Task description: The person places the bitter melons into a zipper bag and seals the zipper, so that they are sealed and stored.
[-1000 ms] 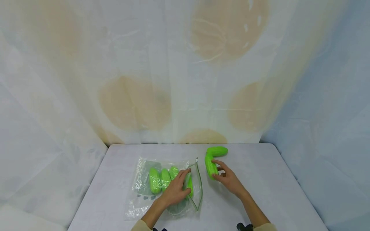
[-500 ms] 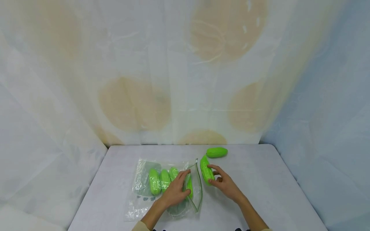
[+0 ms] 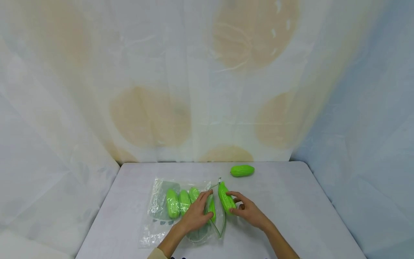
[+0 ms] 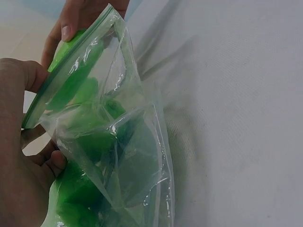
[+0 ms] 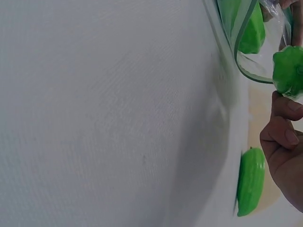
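A clear zip bag (image 3: pixel 150 235) with a green zip edge lies on the table, its mouth spread open to the right. Several bright green cucumbers (image 3: pixel 173 204) lie inside it. My left hand (image 3: pixel 195 214) rests over the bag and grips it near the mouth; in the left wrist view the thumb lies at the zip edge (image 4: pixel 71 68). My right hand (image 3: pixel 250 213) pinches another ribbed green cucumber (image 3: pixel 226 199) between thumb and fingers, right at the bag's mouth. In the right wrist view its rounded end (image 5: pixel 289 71) faces the camera.
One loose green cucumber (image 3: pixel 242 170) lies near the far edge of the white table (image 3: pixel 284 201). Behind the table hangs a pale curtain (image 3: pixel 207 118) with orange circles, and sheets close in both sides.
My right hand has carried the cucumber left and nearer, away from the loose one at the back, to the bag's mouth. My left hand stays in place on the bag.
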The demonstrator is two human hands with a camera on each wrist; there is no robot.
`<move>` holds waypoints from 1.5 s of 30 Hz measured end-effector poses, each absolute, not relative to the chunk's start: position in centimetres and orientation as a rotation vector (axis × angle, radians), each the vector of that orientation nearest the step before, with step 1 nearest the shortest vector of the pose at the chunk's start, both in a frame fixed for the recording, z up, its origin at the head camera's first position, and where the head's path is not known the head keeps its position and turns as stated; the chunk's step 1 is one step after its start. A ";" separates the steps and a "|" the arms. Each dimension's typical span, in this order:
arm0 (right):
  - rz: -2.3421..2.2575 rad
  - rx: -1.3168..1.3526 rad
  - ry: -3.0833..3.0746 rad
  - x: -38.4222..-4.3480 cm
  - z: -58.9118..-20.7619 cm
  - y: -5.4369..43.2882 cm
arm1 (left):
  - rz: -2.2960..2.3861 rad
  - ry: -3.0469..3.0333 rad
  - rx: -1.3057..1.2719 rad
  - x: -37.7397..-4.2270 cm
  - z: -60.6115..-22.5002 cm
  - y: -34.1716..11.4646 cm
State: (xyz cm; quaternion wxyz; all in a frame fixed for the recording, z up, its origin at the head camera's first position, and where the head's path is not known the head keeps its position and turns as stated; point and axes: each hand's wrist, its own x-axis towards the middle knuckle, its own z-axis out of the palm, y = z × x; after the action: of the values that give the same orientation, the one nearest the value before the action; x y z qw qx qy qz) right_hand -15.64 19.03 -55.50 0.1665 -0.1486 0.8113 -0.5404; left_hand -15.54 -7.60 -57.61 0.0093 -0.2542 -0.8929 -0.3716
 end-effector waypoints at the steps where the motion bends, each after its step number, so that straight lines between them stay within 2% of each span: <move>1: -1.536 -0.433 2.299 -15.6 -55.5 19.0 | -1.162 -2.784 -0.799 -15.5 -57.6 -7.6; 23: -1.326 -0.634 2.403 -15.6 -56.7 17.3 | -1.161 -2.794 -0.806 -15.6 -57.6 -7.7; 45: -1.310 -0.648 2.356 -15.4 -56.4 17.1 | -1.145 -2.781 -0.838 -15.6 -57.5 -7.7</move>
State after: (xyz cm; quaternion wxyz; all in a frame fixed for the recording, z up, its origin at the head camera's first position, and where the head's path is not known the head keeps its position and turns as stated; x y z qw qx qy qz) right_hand -15.43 17.09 -56.43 0.1833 -0.2299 0.8353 -0.4645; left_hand -15.58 -7.74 -57.47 0.0096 -0.2682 -0.8907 -0.3668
